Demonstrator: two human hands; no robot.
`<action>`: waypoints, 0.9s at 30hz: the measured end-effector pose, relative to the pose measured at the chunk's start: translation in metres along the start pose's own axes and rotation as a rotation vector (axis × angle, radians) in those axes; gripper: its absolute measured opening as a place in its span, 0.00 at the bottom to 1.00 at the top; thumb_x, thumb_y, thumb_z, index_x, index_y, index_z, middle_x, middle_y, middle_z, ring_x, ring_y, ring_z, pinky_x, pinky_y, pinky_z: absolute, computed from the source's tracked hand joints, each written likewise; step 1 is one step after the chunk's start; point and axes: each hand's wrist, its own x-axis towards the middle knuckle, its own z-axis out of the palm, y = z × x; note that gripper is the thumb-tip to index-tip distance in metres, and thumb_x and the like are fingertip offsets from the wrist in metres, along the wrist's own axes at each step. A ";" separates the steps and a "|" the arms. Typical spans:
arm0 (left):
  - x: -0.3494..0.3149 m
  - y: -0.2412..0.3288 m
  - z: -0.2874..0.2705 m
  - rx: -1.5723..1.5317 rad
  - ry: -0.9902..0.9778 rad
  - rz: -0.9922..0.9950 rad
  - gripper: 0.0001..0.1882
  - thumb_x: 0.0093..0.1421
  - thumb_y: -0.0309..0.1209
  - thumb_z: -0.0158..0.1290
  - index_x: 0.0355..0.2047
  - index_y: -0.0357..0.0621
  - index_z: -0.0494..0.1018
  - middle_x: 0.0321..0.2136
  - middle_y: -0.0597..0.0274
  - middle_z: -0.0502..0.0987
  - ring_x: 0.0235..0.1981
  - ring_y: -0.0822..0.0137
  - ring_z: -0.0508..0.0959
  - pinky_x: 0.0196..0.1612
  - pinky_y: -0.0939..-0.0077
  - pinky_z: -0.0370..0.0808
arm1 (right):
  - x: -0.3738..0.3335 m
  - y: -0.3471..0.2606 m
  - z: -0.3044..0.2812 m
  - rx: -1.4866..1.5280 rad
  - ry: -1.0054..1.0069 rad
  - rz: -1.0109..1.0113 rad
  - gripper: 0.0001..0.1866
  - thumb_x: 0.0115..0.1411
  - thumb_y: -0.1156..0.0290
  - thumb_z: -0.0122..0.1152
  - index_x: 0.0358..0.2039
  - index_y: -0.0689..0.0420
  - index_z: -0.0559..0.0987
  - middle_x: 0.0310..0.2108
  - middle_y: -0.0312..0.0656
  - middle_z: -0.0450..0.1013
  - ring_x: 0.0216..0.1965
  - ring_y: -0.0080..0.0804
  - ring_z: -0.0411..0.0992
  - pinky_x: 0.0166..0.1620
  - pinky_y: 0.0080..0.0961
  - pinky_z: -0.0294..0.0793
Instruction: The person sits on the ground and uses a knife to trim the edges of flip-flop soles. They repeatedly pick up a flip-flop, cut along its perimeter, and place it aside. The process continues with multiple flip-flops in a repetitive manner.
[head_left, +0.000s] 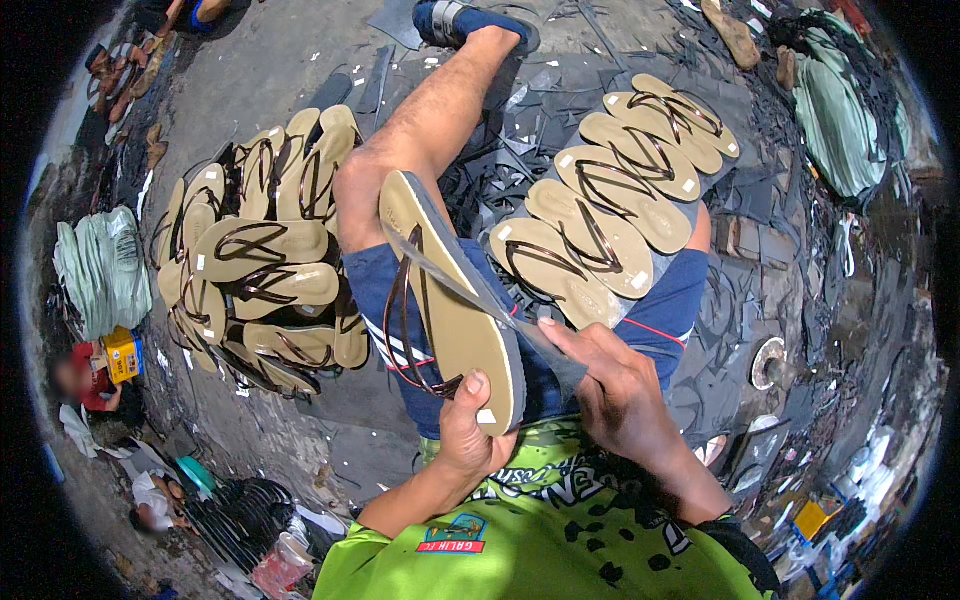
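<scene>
My left hand (468, 430) is closed round the heel end of a tan flip-flop (455, 320) with brown straps. The thumb presses on its footbed, and the sandal stands tilted over my lap, toe end up. My right hand (625, 395) is closed beside the sandal's right edge. A long thin grey blade-like strip (460, 280) runs from its fingers across the footbed to the strap. Blur and its see-through look hide whether this is a knife or a trimmed sliver. On my right thigh, a row of matching flip-flops (600, 240) lies overlapped.
On the floor at left sits a pile of similar flip-flops (265, 240). Dark sheet offcuts (490, 150) litter the ground ahead. Pale green bundles (105, 270) stand at left and far right. A person in red (90, 380) is at the left edge, near a yellow box (122, 355).
</scene>
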 end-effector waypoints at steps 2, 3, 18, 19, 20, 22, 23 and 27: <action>0.000 0.000 -0.011 -0.023 -0.065 -0.027 0.21 0.59 0.48 0.55 0.43 0.46 0.71 0.28 0.66 0.75 0.26 0.73 0.75 0.26 0.82 0.73 | 0.007 -0.002 -0.003 0.008 -0.033 -0.013 0.29 0.53 0.80 0.59 0.57 0.49 0.72 0.27 0.43 0.68 0.27 0.44 0.72 0.29 0.35 0.72; 0.001 0.000 -0.012 0.006 -0.059 -0.021 0.22 0.58 0.48 0.55 0.44 0.45 0.71 0.29 0.66 0.75 0.27 0.73 0.75 0.28 0.81 0.74 | 0.011 -0.001 -0.002 0.024 -0.037 -0.016 0.29 0.53 0.80 0.59 0.57 0.49 0.72 0.27 0.43 0.68 0.27 0.44 0.72 0.29 0.35 0.72; -0.013 0.007 -0.046 0.167 0.054 -0.031 0.30 0.52 0.39 0.58 0.53 0.41 0.66 0.40 0.60 0.75 0.42 0.68 0.76 0.46 0.71 0.74 | 0.072 0.011 0.039 0.076 0.022 -0.155 0.19 0.62 0.71 0.53 0.55 0.52 0.74 0.29 0.46 0.72 0.28 0.45 0.72 0.32 0.36 0.72; -0.016 0.014 -0.027 0.289 0.110 0.013 0.28 0.51 0.44 0.57 0.49 0.43 0.69 0.34 0.61 0.76 0.37 0.70 0.78 0.39 0.72 0.76 | 0.070 0.010 0.036 0.101 0.061 -0.170 0.20 0.62 0.72 0.53 0.56 0.52 0.74 0.29 0.46 0.72 0.27 0.44 0.71 0.31 0.35 0.71; -0.009 0.026 -0.086 0.348 0.070 0.138 0.24 0.54 0.43 0.54 0.48 0.44 0.70 0.35 0.62 0.76 0.40 0.69 0.76 0.43 0.70 0.75 | 0.069 0.011 0.034 0.165 0.091 -0.151 0.20 0.62 0.73 0.53 0.56 0.54 0.73 0.29 0.47 0.71 0.27 0.41 0.71 0.33 0.33 0.71; 0.006 0.050 -0.203 0.460 0.000 0.389 0.18 0.59 0.41 0.47 0.46 0.46 0.70 0.36 0.64 0.76 0.44 0.69 0.74 0.50 0.65 0.72 | 0.065 0.015 0.025 0.260 0.261 -0.107 0.18 0.65 0.72 0.50 0.55 0.59 0.73 0.30 0.46 0.71 0.29 0.33 0.71 0.35 0.28 0.71; 0.015 0.083 -0.171 0.294 -0.041 0.479 0.22 0.60 0.44 0.49 0.50 0.44 0.68 0.40 0.59 0.75 0.44 0.66 0.75 0.49 0.66 0.74 | 0.059 0.025 0.023 0.301 0.305 -0.014 0.18 0.66 0.70 0.48 0.56 0.60 0.72 0.31 0.45 0.72 0.31 0.30 0.70 0.37 0.26 0.71; 0.037 0.190 -0.068 -0.246 -0.258 0.670 0.35 0.62 0.49 0.51 0.57 0.30 0.60 0.50 0.44 0.73 0.48 0.56 0.77 0.54 0.66 0.77 | 0.028 0.066 -0.004 0.469 0.515 0.326 0.23 0.69 0.59 0.46 0.59 0.58 0.69 0.32 0.37 0.72 0.30 0.22 0.69 0.33 0.18 0.70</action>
